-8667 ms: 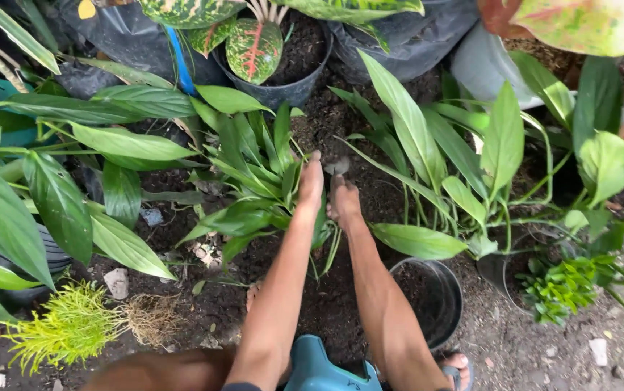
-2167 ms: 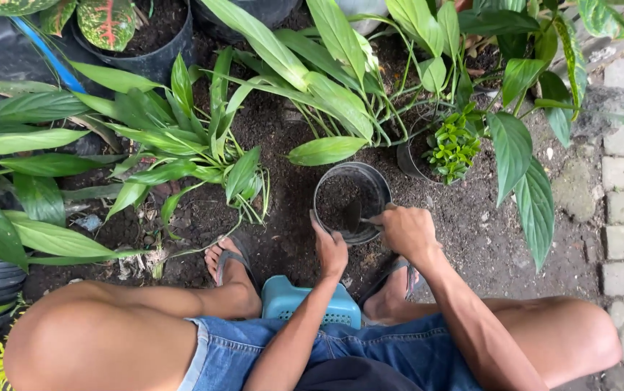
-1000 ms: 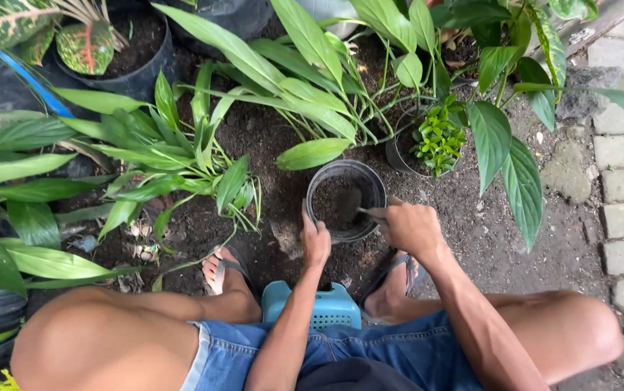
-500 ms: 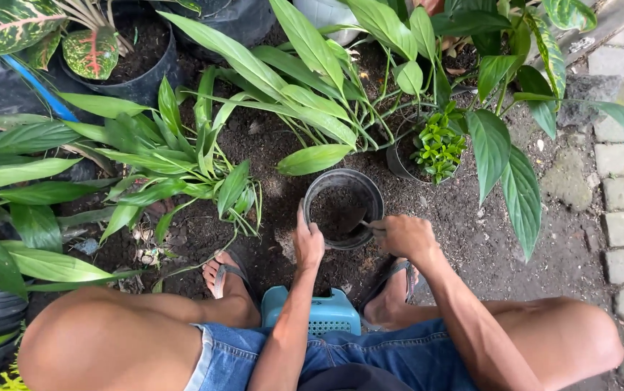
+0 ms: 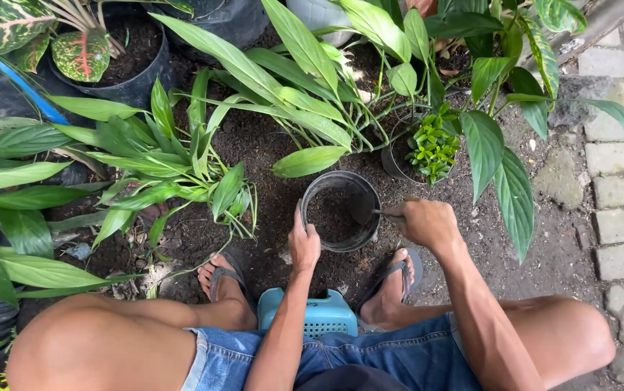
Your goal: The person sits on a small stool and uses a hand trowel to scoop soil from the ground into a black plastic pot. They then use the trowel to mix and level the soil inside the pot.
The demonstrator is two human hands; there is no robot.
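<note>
Soft even daylight, faint shadows, sharp focus, slight wide-angle stretch at edges.

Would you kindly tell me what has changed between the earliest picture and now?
Both hands left the leafy plant in the ground and came back to the black pot. The left hand now grips its rim; the right hand holds a small trowel inside it. The person remains seated on the teal stool.

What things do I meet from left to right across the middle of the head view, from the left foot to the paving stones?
Left foot → left hand → black pot → trowel → right hand → big drooping leaf → paving stones.
</note>
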